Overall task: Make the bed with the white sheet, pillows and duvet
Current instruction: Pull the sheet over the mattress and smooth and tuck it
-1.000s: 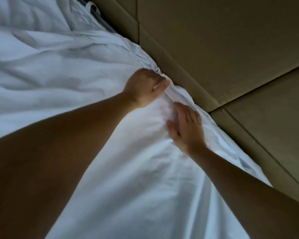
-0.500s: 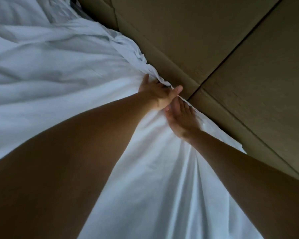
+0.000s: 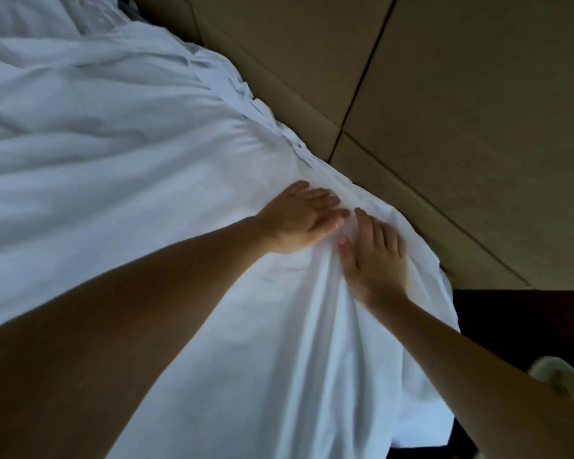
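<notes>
A white sheet [image 3: 120, 167] covers the bed and fills the left and middle of the head view, creased and bunched along the edge against the padded headboard. My left hand [image 3: 299, 218] lies flat on the sheet near that edge, fingers straight and pointing right. My right hand [image 3: 375, 256] presses flat on the sheet just beside it, fingers straight and pointing up toward the headboard. The two hands almost touch. Folds of cloth gather below my right hand. No pillow is in view.
A tan padded headboard [image 3: 444, 111] with dark seams runs diagonally along the sheet's right edge. A dark gap or floor [image 3: 517, 323] shows at the right beyond the bed corner. A pale blurred object [image 3: 557, 376] sits at the far right edge.
My left hand has let go of the sheet's edge and now lies flat. Both hands have slid along the edge toward the bed corner, which has come into view.
</notes>
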The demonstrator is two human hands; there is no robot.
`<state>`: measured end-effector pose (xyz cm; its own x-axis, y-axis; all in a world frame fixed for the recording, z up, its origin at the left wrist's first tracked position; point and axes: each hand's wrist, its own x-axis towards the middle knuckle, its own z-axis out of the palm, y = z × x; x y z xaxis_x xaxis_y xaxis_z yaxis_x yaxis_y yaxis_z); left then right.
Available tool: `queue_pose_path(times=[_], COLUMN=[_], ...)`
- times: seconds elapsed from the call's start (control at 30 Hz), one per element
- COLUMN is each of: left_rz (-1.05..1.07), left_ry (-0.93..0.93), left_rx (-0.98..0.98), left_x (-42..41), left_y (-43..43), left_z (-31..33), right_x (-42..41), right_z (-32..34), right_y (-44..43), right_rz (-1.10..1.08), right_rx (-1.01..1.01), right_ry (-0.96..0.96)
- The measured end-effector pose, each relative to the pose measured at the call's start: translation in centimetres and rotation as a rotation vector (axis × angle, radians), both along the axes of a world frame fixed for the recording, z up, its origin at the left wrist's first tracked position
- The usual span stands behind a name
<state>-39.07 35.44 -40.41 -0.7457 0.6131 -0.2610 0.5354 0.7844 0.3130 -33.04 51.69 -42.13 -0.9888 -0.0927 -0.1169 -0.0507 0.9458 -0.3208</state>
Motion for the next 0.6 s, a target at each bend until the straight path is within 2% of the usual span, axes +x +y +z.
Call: queue_pose_path(times=[0.13,0.27,0.33,0.47,0.6], left_rz=[0.138,0.194,0.184,0.187,0.326], left_ry=[-0.128,-0.164,-0.144,-0.188,-0.139], left_rx=[-0.084,-0.197,-0.245,-0.251,-0.107], left_x=[0.5,0.3,0.1,-0.1,1.4], left_y=[4.2,6.2,6.8,6.7,7.3], left_z=[-0.5,-1.2,-1.2,-0.9,-0.9], right_x=[0.2,-1.0,-0.9,0.8,3.8], right_z=[-0.1,0.1,-0.2,0.1,1.0], right_y=[2.5,3.3,3.4,4.5,6.3], right_rz=[-0.259,-0.350,-0.314,-0.279,-0.343], right_rx=[-0.254,-0.365,-0.369,-0.439,-0.229], right_ry=[-0.275,-0.339,-0.346,-0.185,0.041])
